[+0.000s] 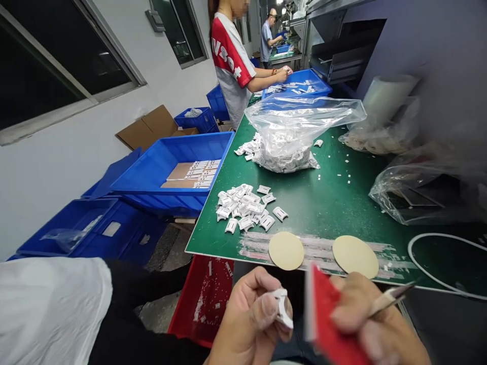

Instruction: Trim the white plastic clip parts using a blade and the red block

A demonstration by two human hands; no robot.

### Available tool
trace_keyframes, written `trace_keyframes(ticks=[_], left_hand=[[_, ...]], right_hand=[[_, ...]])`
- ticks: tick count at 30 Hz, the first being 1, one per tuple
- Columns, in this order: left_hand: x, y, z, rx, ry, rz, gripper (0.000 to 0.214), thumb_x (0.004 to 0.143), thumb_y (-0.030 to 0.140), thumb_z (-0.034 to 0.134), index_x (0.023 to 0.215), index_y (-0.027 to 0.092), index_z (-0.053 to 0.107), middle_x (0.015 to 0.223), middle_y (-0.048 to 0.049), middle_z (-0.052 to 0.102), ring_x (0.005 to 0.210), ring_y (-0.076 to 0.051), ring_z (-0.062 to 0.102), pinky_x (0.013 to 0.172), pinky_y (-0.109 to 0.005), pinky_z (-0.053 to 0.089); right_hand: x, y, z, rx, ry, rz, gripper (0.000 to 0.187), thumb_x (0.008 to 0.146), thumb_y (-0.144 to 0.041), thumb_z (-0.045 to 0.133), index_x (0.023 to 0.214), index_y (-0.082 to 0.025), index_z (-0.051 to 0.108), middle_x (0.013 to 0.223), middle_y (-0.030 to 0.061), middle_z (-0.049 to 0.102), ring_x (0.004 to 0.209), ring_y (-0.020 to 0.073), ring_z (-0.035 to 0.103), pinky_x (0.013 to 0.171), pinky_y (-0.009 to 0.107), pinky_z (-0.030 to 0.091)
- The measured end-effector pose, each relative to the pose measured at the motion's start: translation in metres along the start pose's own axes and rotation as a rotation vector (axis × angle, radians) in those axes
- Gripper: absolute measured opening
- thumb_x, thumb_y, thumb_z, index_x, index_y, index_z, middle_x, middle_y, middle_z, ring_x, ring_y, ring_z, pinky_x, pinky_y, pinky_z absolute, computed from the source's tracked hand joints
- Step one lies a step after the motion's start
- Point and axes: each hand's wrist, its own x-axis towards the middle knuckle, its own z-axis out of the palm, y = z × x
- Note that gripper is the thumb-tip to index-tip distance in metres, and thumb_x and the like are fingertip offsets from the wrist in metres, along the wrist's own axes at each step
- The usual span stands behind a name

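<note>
My left hand [247,319] pinches a small white curved piece [283,309] between thumb and fingers, near the front edge of the green work mat [315,213]. My right hand [376,319] holds a red flat card [327,319] together with metal tweezers [388,299], their tips blurred and pointing right. A loose pile of similar white pieces [239,205] lies on the mat beyond my hands. Two round beige discs [286,251] [355,256] sit near the mat's front edge, just past my hands and not touching them.
A clear bag of white pieces [285,137] stands on the mat. Blue crates [167,172] line the left side, and a red crate [203,299] sits below the mat's edge. A co-worker [232,66] handles pieces over a blue tray [300,83] farther along.
</note>
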Motion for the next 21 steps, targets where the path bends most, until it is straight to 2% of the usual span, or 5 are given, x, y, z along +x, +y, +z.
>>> trace_keyframes(ticks=[3, 7, 14, 19, 21], left_hand=[[-0.002, -0.003, -0.006, 0.015, -0.023, -0.03, 0.043, 0.07, 0.042, 0.105, 0.084, 0.018, 0.073, 0.067, 0.0012, 0.071, 0.058, -0.009, 0.064, 0.056, -0.018, 0.047], [-0.004, -0.004, -0.009, 0.053, -0.034, -0.014, 0.04, 0.072, 0.042, 0.104, 0.085, 0.017, 0.076, 0.069, -0.0009, 0.074, 0.059, -0.01, 0.065, 0.057, -0.019, 0.047], [0.0, -0.002, -0.005, 0.036, 0.033, 0.133, 0.04, 0.067, 0.039, 0.107, 0.078, 0.019, 0.073, 0.061, 0.0043, 0.064, 0.06, -0.008, 0.059, 0.063, -0.018, 0.046], [0.004, -0.002, -0.001, 0.07, 0.114, 0.147, 0.046, 0.063, 0.042, 0.108, 0.079, 0.019, 0.073, 0.069, 0.0018, 0.069, 0.059, -0.007, 0.055, 0.058, -0.017, 0.042], [0.002, -0.002, 0.001, 0.102, 0.149, 0.175, 0.044, 0.064, 0.039, 0.108, 0.085, 0.019, 0.075, 0.071, 0.0012, 0.07, 0.062, -0.008, 0.059, 0.06, -0.017, 0.046]], right_hand=[[0.017, -0.006, 0.011, -0.085, 0.065, 0.03, 0.04, 0.083, -0.063, 0.088, 0.11, -0.033, 0.092, 0.076, 0.0064, 0.083, 0.066, 0.0262, 0.076, 0.059, 0.036, 0.064], [0.032, -0.008, 0.017, -0.102, -0.016, 0.006, 0.042, 0.072, -0.067, 0.093, 0.093, -0.031, 0.094, 0.078, 0.0086, 0.084, 0.07, 0.0287, 0.077, 0.058, 0.036, 0.064], [0.023, -0.02, 0.02, 0.03, 0.237, 0.078, 0.038, 0.076, -0.057, 0.098, 0.105, -0.033, 0.094, 0.101, 0.005, 0.087, 0.079, 0.0176, 0.075, 0.063, 0.021, 0.059], [-0.001, -0.027, 0.03, 0.324, 0.173, 0.281, 0.033, 0.069, -0.05, 0.104, 0.093, -0.03, 0.093, 0.053, -0.0061, 0.053, 0.043, 0.005, 0.027, 0.046, 0.018, 0.044], [-0.006, -0.028, 0.031, 0.374, 0.117, 0.312, 0.031, 0.069, -0.05, 0.104, 0.091, -0.03, 0.093, 0.049, -0.0088, 0.042, 0.044, 0.0039, 0.023, 0.045, 0.016, 0.037]])
